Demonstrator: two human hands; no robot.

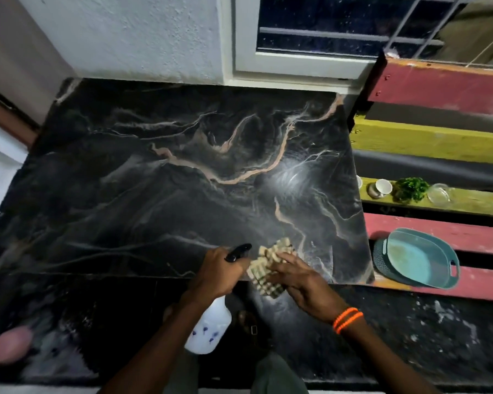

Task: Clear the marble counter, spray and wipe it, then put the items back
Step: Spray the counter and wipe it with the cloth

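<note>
The black marble counter [160, 177] with pale veins fills the middle of the head view and carries no items. Near its front edge my left hand [219, 273] grips a white spray bottle [209, 328] by its black trigger head, nozzle pointing right and away. Beside it my right hand [299, 280], with orange bands on the wrist, holds a beige checked cloth [268, 270] pressed at the counter's front edge. A hazy wet patch [292, 174] shines on the marble at the right.
On a painted slatted bench [444, 86] to the right sit a teal basket tray [419, 258], a white cup [383, 186], a small green plant [411, 189] and a clear glass bowl [439, 193]. A window [310, 38] and white wall stand behind. A pink blurred object [10, 344] lies low left.
</note>
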